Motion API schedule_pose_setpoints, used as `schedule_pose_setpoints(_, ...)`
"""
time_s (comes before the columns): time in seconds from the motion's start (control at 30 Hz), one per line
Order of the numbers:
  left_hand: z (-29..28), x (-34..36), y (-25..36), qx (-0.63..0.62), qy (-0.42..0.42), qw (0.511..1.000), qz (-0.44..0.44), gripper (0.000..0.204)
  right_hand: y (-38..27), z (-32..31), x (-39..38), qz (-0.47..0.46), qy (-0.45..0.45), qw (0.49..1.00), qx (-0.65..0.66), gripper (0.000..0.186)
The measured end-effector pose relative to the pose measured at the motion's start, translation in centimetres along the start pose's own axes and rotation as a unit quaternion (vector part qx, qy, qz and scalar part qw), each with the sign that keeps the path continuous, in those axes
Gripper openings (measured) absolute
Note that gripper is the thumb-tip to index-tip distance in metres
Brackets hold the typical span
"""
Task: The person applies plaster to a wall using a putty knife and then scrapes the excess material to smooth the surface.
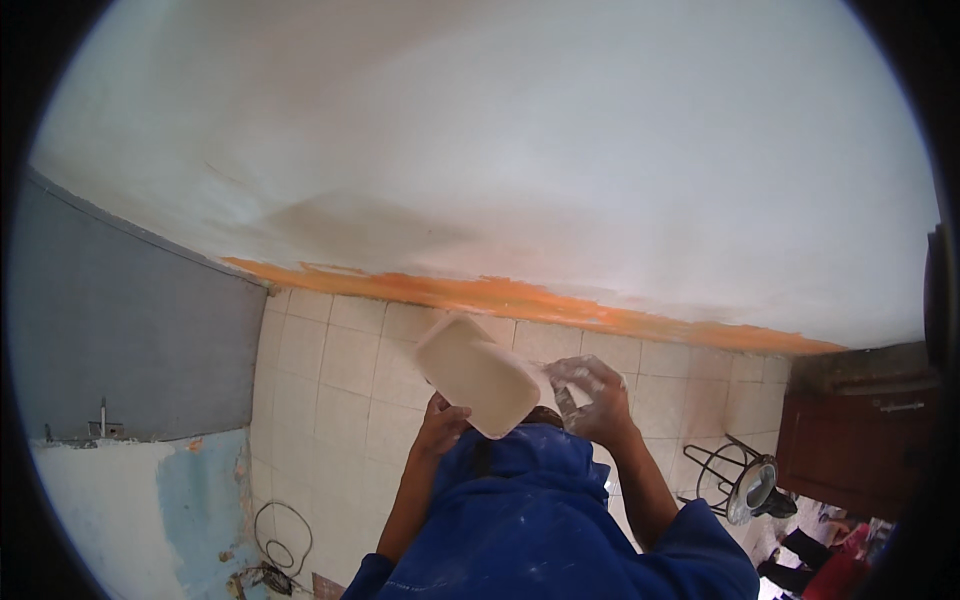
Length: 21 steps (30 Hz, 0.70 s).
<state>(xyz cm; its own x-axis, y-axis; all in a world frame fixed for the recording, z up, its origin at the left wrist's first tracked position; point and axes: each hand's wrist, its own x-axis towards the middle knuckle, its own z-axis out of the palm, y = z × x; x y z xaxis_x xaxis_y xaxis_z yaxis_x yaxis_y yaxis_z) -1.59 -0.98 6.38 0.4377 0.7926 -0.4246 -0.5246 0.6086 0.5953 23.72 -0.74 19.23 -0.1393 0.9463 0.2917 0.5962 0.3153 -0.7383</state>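
Note:
A pale, rounded rectangular tub is tilted in front of my waist. My left hand grips its lower left edge, with the thumb over the rim. What lies inside looks cream-coloured, much like the tub itself, and its edges are blurred. Just right of the tub is my right hand, its fingers bent and smeared with white. Something pale shows between those fingers and the tub's right side, too blurred to name. Beyond both hands rises a white-coated wall, with an uneven orange strip along its foot.
Light square tiles cover the floor. A grey panel and a patchy white and blue wall stand at left, near a loose cable. To the right are a black-legged stool bearing a container, and a dark red-brown cabinet.

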Motion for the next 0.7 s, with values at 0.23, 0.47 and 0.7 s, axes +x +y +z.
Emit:
schedule_pose_setpoints(0.23,2.1,-0.4,-0.3,-0.009,-0.011,0.999,0.037,0.067,0.3,-0.3,-1.6,-0.238,0.004,0.958,-0.158,0.04)
schedule_pose_setpoints(0.47,2.3,-1.0,0.0,0.015,0.034,0.998,0.054,0.067,-0.3,0.1,-1.9,-0.223,0.034,0.967,-0.116,0.039)
schedule_pose_setpoints(0.7,1.0,-1.3,0.5,0.034,0.013,0.998,0.047,0.057,0.5,2.7,-2.3,0.101,0.104,0.963,0.229,0.02)
